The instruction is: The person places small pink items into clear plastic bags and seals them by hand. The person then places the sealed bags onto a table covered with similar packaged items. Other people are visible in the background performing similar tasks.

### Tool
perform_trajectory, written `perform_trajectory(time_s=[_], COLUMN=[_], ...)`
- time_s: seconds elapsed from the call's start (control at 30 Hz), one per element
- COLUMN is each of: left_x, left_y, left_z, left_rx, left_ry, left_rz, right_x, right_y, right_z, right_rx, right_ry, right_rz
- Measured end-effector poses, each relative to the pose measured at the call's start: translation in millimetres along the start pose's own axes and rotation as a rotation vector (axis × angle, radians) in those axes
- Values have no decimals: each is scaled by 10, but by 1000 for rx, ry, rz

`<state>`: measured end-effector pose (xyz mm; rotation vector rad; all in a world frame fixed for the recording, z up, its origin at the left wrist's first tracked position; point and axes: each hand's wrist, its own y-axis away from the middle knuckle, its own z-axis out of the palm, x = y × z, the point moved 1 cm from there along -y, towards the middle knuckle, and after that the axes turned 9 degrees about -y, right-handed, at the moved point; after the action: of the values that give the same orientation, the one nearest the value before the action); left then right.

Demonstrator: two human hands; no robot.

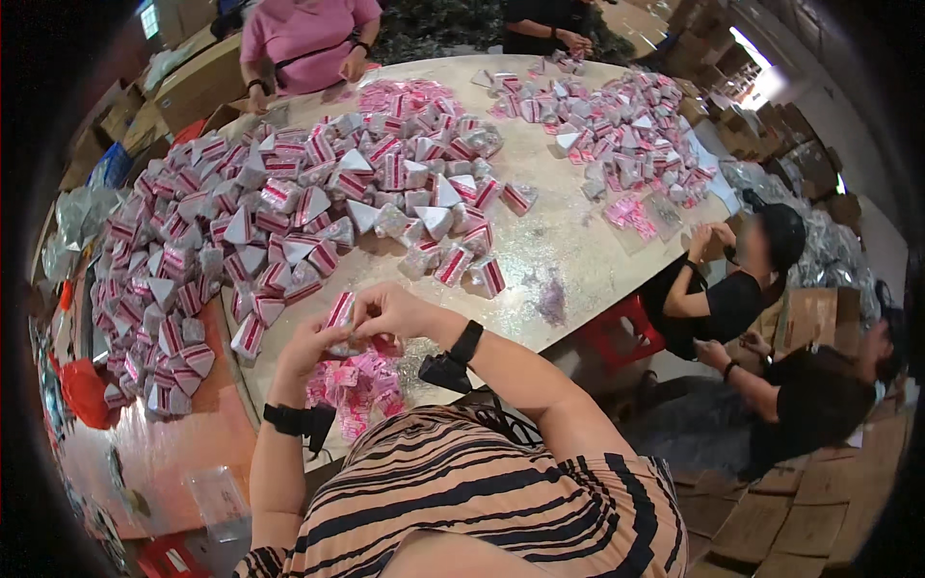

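Observation:
Close in front of me, my left hand (313, 344) is closed around a small wedge-shaped piece (340, 308) with white sides and a pink-striped edge, like a slice of cake. My right hand (393, 310) meets it, its thumb and fingers pinched together at the piece. What exactly the right fingertips grip is too small to tell. Just below both hands lies a heap of flat pink printed packets (356, 390) near the table's front edge. A large pile of similar striped wedges (279, 193), some in clear film, spreads beyond and to the left of my hands.
A second pile of wedges (626, 135) covers the far right of the pale table (540, 250). Several people sit or stand around it, one in a pink shirt (306, 39) across from me. A red stool (626, 328) stands by the right edge. Cardboard boxes (819, 318) crowd the right side.

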<state>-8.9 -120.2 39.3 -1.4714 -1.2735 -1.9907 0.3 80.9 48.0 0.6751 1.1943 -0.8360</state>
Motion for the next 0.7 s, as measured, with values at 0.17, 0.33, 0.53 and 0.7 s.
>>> perform_trajectory(time_s=[0.17,0.33,0.53,0.7], left_x=[-89,70,-88,-264], left_y=[59,97,-101,-176], left_z=[-10,106,71,88], left_rx=[-40,-51,-85,-84], left_ry=[118,92,49,70], left_rz=[-105,-124,-102,-138], right_x=[66,63,194,348], right_y=[120,189,204,255], right_z=[78,14,-36,-68], right_rx=[38,44,82,112], right_ry=[-184,-210,-204,-205], right_rz=[47,4,-34,-43])
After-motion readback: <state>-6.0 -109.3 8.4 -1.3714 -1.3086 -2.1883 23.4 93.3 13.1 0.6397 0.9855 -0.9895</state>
